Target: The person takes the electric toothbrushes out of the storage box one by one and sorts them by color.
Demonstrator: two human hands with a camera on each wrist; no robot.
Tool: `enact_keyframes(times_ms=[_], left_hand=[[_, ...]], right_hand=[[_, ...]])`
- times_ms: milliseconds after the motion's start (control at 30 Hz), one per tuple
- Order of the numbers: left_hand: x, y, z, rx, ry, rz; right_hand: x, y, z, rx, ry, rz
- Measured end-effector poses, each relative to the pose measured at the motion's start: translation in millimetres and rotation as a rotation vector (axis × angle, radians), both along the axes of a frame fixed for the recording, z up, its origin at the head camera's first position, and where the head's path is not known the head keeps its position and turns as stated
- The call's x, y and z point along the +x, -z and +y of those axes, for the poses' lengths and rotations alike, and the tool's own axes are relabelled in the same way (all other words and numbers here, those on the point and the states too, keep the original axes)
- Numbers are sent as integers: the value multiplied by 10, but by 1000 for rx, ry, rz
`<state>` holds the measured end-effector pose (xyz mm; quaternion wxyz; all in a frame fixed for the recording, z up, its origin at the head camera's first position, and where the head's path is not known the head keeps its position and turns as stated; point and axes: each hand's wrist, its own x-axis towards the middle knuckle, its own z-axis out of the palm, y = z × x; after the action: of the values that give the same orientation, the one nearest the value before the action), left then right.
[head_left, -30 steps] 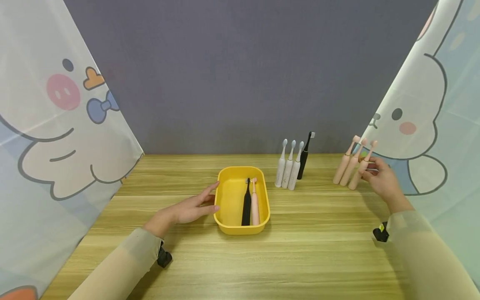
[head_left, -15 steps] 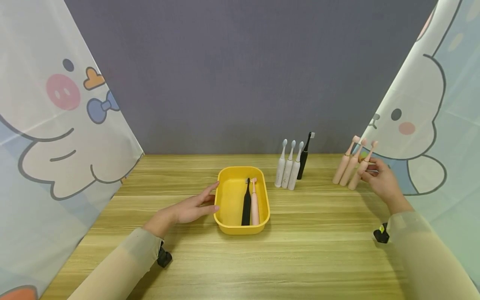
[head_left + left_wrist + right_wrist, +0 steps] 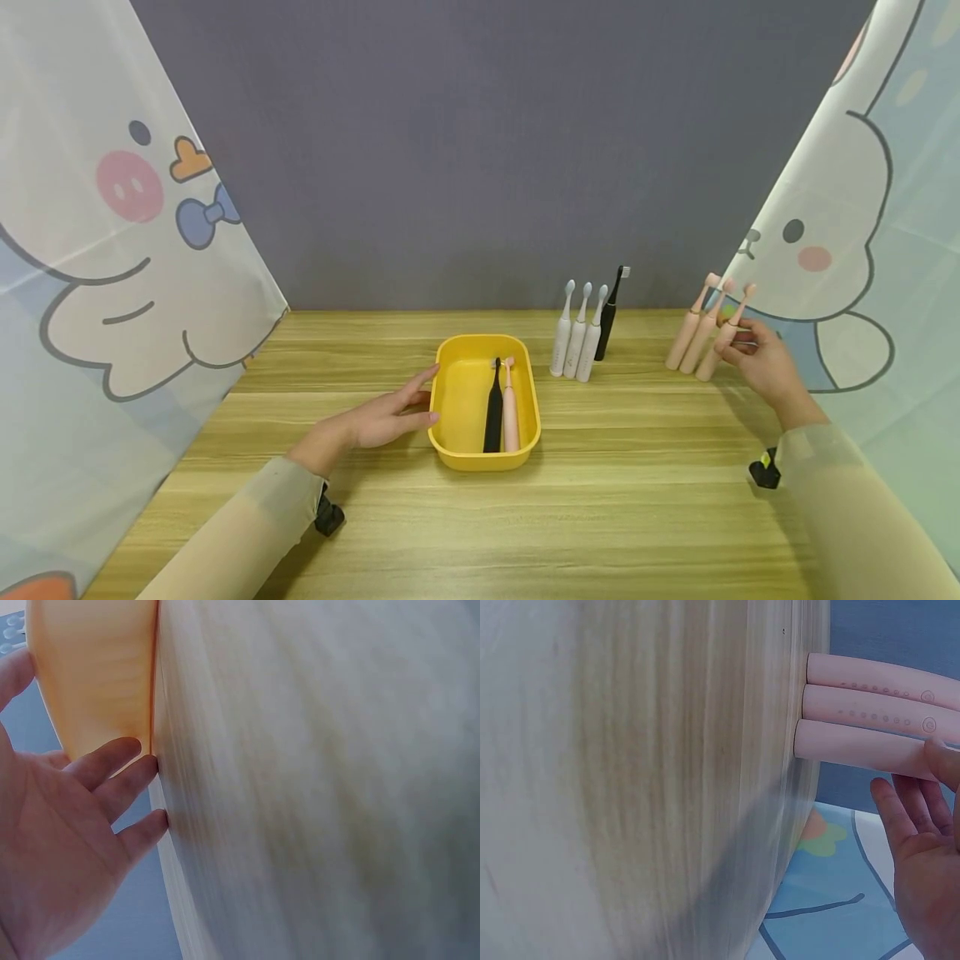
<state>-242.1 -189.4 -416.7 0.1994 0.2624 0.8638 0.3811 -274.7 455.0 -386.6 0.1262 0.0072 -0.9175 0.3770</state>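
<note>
My left hand [image 3: 382,419] has its fingers and thumb spread against the left side of a yellow tray [image 3: 480,462]. A black electric toothbrush [image 3: 492,417] and a pink one [image 3: 511,423] lie side by side inside it. Far right, my right hand [image 3: 767,367] pinches the nearest of three standing pink electric toothbrushes [image 3: 847,742], thumb [image 3: 939,759] in front and fingers behind the handle. That toothbrush's base is at the tabletop, in line with the other two [image 3: 684,340]. In the left wrist view, fingertips [image 3: 127,746] rest along the tray's wall.
Three white electric toothbrushes [image 3: 574,350] stand in a slanting row right of the tray, with a black electric toothbrush [image 3: 606,332] behind them. A grey wall [image 3: 480,167] closes off the back of the wooden table [image 3: 525,533]. Printed cartoon cloths [image 3: 832,250] hang at both sides.
</note>
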Motion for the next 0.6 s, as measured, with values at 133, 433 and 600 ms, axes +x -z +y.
enact_keyframes(times_ms=[133,433,600], left_hand=[[2,-3,1,12,3,-6],[-1,8,-2,16,6,-6],[3,1,2,8,6,4]], right_hand=[[8,4,5,8,-5,6],[40,27,38,10,6,-5],[66,34,47,2,2,3]])
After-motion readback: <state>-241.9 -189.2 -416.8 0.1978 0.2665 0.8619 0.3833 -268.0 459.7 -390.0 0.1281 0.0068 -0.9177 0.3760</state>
